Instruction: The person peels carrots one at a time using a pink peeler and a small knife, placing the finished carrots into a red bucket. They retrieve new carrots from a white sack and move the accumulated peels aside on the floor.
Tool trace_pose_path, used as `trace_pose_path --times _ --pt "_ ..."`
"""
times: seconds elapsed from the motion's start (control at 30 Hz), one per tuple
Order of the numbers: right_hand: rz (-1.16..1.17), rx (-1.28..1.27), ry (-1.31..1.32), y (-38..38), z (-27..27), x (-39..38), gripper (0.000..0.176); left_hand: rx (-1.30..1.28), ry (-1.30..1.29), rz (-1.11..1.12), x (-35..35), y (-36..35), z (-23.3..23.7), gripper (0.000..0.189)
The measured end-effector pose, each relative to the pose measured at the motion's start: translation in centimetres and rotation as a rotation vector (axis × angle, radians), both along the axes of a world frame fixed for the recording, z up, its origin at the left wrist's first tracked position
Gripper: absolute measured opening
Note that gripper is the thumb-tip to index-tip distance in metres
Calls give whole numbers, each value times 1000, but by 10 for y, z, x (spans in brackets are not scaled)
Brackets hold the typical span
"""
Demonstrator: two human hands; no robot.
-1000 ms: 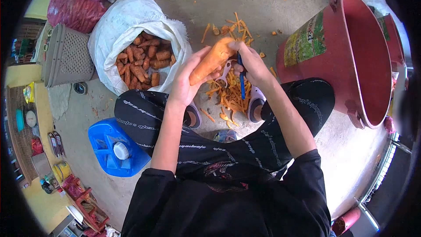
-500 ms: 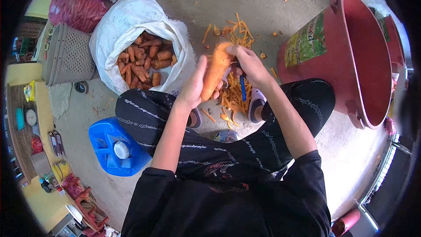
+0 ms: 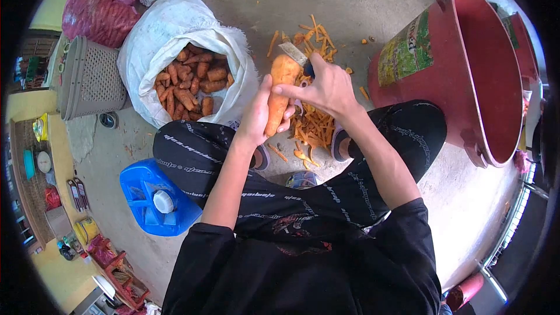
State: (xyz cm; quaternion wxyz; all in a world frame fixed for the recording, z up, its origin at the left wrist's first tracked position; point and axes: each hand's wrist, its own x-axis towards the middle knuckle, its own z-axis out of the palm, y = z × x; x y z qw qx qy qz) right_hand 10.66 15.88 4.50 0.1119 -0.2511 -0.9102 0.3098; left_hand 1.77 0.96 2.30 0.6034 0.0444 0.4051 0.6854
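A thick orange carrot (image 3: 284,73) stands out in front of me, its broad end pointing away. My left hand (image 3: 255,115) is wrapped round its lower part. In my right hand (image 3: 325,88) is a blue-handled knife (image 3: 293,53), its flat, pale blade lying across the carrot's far end. The right thumb presses on the carrot's side, and most of the handle is hidden by the fingers. Below the hands, a heap of orange peelings (image 3: 315,122) lies on the floor between my feet.
An open white sack (image 3: 169,29) of unpeeled carrots (image 3: 186,84) stands at left, beside a grey perforated basket (image 3: 96,79). A blue jerrycan (image 3: 140,184) sits by my left knee. At right is a large red tub (image 3: 437,76). More peelings (image 3: 318,35) lie farther out.
My right hand has turned, bringing the blade up from below onto the carrot's far end; its thumb moved from that end to the carrot's side. The left hand keeps its grip.
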Motion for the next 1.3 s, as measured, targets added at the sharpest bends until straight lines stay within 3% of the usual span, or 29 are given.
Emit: trace_pose_path --times 0.4,0.5,0.8,1.3 --pt "-19 2 -30 2 -6 -2 95 -34 49 -2 1 0 3 49" --pt "-5 59 -50 0 -2 -1 86 -47 58 -4 1 0 1 49" --pt "15 37 -49 -1 -20 -2 90 -95 102 14 2 -3 -2 50" --pt "50 104 9 -22 -31 0 69 -159 199 110 4 0 -6 43"
